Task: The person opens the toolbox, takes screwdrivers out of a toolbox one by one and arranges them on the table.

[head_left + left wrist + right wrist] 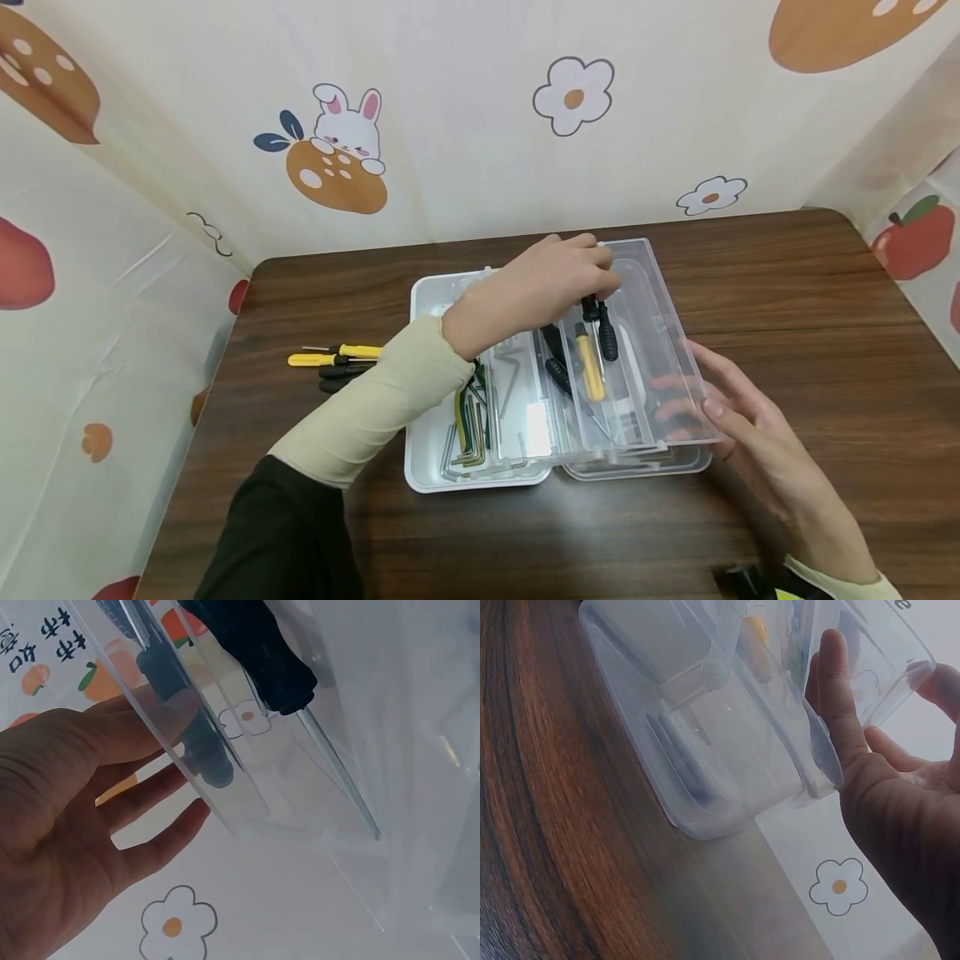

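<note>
Above the far end of a clear plastic tray (636,283), my left hand (551,279) pinches the handle end of a black-handled screwdriver (591,307), its shaft toward me. In the left wrist view this screwdriver (206,754) shows through the clear wall beside the thumb. Another black-handled screwdriver (608,337) and a yellow-handled one (590,367) lie alongside. My right hand (757,442) grips the tray's right edge, thumb above and fingers visible through the plastic; the tray tilts over a clear base (705,829).
A white tray (431,475) at left holds several hex keys (474,442); my left sleeve partly hides it. More screwdrivers (311,360) with yellow and black handles lie on the brown wood table (810,333). A black object (742,582) sits at the near edge.
</note>
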### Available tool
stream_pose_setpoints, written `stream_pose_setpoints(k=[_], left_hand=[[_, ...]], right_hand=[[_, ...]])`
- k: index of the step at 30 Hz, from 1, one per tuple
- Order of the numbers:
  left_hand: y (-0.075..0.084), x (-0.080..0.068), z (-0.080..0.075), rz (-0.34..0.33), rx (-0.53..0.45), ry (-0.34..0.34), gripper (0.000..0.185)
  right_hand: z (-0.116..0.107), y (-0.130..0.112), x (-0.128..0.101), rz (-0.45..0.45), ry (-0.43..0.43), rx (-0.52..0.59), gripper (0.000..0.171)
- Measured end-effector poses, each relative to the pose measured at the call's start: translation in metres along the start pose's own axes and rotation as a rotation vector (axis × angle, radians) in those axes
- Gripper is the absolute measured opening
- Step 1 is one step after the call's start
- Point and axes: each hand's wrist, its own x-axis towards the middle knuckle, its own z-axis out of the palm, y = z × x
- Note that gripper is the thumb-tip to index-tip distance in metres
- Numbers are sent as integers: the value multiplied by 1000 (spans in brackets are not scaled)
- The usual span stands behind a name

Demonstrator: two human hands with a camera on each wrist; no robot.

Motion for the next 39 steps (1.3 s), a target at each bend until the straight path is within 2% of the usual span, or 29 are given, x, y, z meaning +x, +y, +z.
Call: stream_pose_setpoints(k=[6, 10, 17, 25, 33, 39], left_hand=[[0, -2, 0, 34, 110, -15, 25], [0, -7, -1, 50, 198, 9, 31], [1, -22, -12, 14, 278, 53, 38], [-4, -53, -25, -30, 287, 138, 22], [-6, -91, -25, -120, 243, 108, 37], [-8, -126, -17, -220, 224, 106, 38]], right_hand=[[1, 1, 1, -8, -2, 3, 60], [1, 2, 2, -7, -7, 15, 60], [3, 1, 2, -13, 6, 0, 60], [4, 0, 3, -22, 2, 34, 60], [6, -1, 2, -23, 23, 40, 60], [5, 0, 0, -82, 25, 61, 61]])
